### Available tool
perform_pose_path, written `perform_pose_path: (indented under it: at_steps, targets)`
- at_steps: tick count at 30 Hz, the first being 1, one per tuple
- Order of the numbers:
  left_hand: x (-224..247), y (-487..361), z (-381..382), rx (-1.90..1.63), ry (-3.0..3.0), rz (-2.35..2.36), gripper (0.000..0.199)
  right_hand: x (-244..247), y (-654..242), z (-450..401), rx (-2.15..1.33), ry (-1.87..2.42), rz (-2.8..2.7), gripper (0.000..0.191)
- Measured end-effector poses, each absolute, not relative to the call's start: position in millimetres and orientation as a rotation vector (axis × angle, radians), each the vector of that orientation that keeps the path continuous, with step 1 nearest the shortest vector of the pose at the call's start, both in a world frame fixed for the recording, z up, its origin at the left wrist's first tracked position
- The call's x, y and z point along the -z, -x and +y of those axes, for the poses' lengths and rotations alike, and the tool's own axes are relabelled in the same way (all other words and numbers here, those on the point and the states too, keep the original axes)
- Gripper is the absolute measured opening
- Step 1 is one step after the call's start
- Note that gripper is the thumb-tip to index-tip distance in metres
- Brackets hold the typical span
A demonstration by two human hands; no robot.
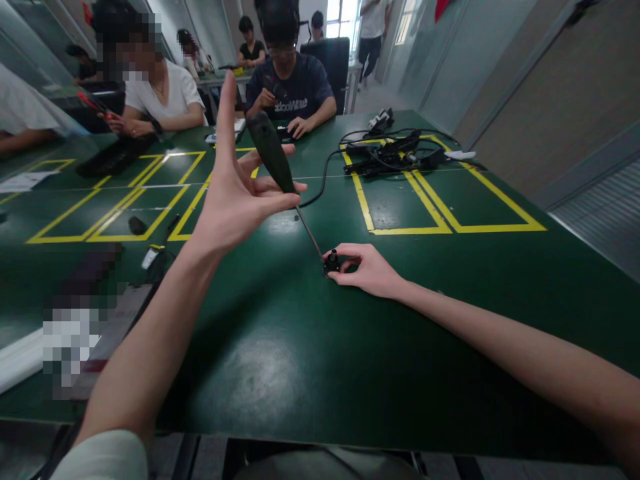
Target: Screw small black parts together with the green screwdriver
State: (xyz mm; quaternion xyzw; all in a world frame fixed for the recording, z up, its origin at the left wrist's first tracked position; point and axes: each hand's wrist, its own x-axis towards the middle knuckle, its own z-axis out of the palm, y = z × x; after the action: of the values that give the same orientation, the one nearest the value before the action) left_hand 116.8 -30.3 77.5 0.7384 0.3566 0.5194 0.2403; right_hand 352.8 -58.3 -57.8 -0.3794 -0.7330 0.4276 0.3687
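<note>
Slanting screwdriver (311, 233) (dark green handle (273, 153))

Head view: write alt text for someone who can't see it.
A person's left hand holds a dark-handled screwdriver, its tip down at a small black part that the right hand pinches on a green table. Cables and people are beyond.

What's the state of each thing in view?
Left hand: gripping screwdriver, one finger raised
Screwdriver: tilted, tip down at small black part
Right hand: pinching small black part
Small black part: held, stub pointing up
Cables: heaped loosely on table
Table: marked with yellow tape
</note>
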Motion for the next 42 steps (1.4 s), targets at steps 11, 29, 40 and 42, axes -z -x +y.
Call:
perform_pose_path:
  at_steps: [11,29,40,42]
  targets:
    - [-80,-107,-17,-1.950,-2.192,0.771,0.045,58,-352,-59,-1.122,0.965,-1.856,0.024]
    - [-95,-108,-36,-1.688,-2.001,0.741,0.046,54,-354,-60,-1.195,1.059,-1.815,0.046]
    - [-93,-109,-36,-1.805,-1.997,0.816,0.040,54,-354,-60,-1.198,1.064,-1.797,0.040]
    - [-92,-110,-35,-1.728,-1.972,0.662,0.043,55,-355,-60,-1.195,1.071,-1.799,0.041]
